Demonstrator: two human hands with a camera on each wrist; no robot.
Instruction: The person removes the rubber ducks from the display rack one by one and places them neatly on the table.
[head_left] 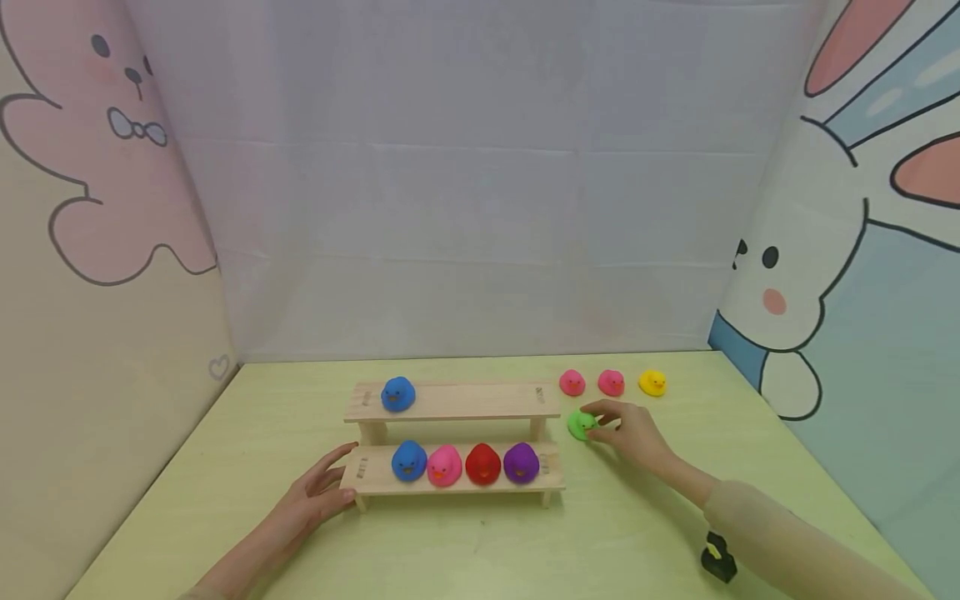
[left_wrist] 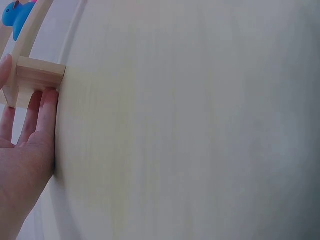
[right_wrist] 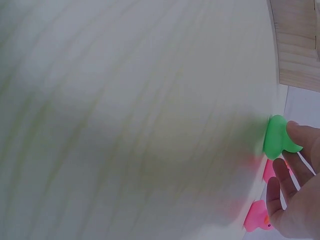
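My right hand [head_left: 632,432] pinches a green rubber duck [head_left: 581,424] between thumb and fingers, just right of a two-step wooden rack [head_left: 480,402]. In the right wrist view the green duck [right_wrist: 275,136] is low over the pale table, with the other fingers spread below it. My left hand [head_left: 306,502] rests against the left end of the lower step, fingers fairly straight. Seen from the left wrist, its fingertips touch the rack's leg [left_wrist: 40,73]. On the lower step sit a blue duck [head_left: 408,461], a pink duck [head_left: 444,466], a red duck [head_left: 483,464] and a purple duck [head_left: 521,463].
Another blue duck [head_left: 397,394] sits at the left of the upper step. Behind my right hand, two pink ducks [head_left: 572,382] and a yellow duck [head_left: 652,382] stand in a row on the table. A small black object [head_left: 718,557] shows beside my right sleeve.
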